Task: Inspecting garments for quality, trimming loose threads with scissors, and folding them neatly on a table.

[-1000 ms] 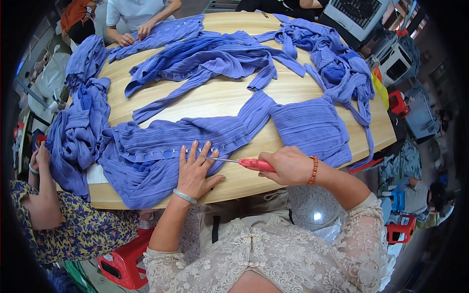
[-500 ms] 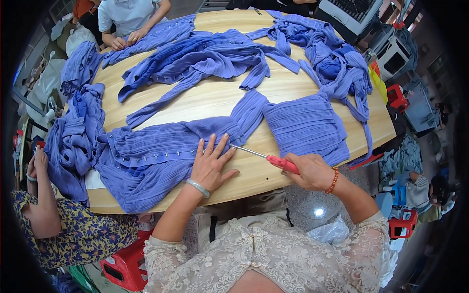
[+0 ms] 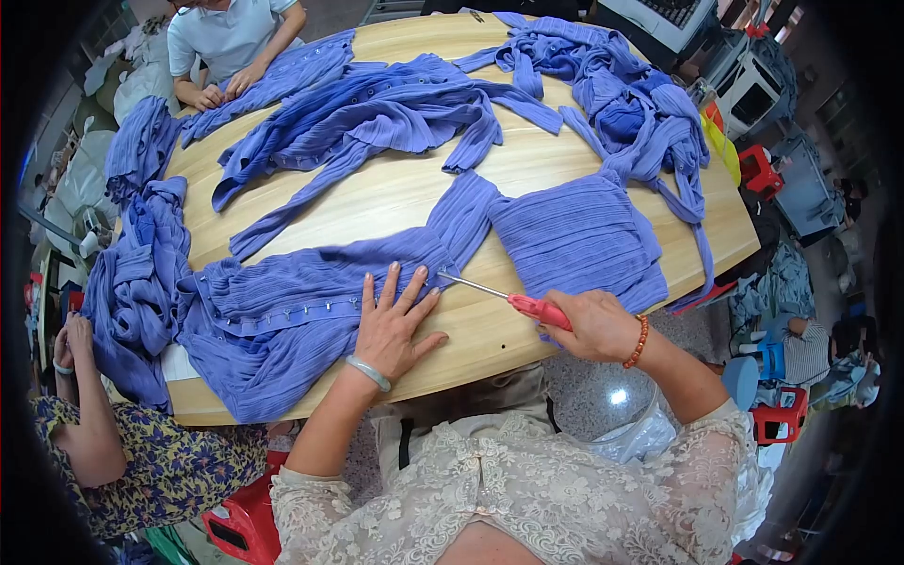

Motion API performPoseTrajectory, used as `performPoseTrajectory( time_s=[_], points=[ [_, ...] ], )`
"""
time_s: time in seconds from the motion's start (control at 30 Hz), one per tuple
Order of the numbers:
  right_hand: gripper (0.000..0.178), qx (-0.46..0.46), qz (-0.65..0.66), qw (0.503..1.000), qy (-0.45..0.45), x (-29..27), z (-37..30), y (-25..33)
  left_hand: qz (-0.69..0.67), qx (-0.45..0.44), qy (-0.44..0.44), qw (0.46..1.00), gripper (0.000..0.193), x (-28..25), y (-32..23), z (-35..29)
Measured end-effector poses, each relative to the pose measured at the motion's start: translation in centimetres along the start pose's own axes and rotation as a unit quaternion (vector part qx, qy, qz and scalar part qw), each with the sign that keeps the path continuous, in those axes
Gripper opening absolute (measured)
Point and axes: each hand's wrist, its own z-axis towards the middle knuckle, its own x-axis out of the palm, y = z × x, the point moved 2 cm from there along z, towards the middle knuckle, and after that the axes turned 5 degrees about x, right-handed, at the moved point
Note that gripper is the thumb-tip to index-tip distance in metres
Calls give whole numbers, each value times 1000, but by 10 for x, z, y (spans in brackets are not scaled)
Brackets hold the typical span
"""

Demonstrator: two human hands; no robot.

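Note:
A purple-blue ribbed garment (image 3: pixel 311 273) lies spread in front of me, with a row of small metal fastenings along its front band. My left hand (image 3: pixel 391 325) rests flat on its right part, fingers spread, a pale bangle at the wrist. My right hand (image 3: pixel 598 328) is closed round the red handle of a screwdriver-like tool (image 3: pixel 540 311). The tool's thin metal shaft points left, its tip at the garment's edge close to my left fingertips; what the tip does there is too small to tell. Beside it lies a folded purple-blue garment (image 3: pixel 574 240).
More purple-blue garments (image 3: pixel 377 104) lie across the wooden table (image 3: pixel 348 212), heaped at the left and far right. Across the table a person in a light shirt (image 3: pixel 231 42) handles one. Another person in a floral dress (image 3: pixel 155 466) sits at my left, near a red stool (image 3: pixel 240 527).
The view has shifted slightly, moving the table and garments a little left in the picture. Both hands keep nearly the same pose, and the tool's tip stays at the garment's edge.

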Motion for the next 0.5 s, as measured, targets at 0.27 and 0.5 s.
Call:
performPoseTrajectory(
  time_s=[0.27,0.5],
  points=[
    [29,9,6,999,-40,8,-14,-10,10,32,-6,999,67,19,-7,26],
    [27,28,-27,998,-43,1,-27,-12,-12,26,8,1000,67,14,-7,28]
  ],
)
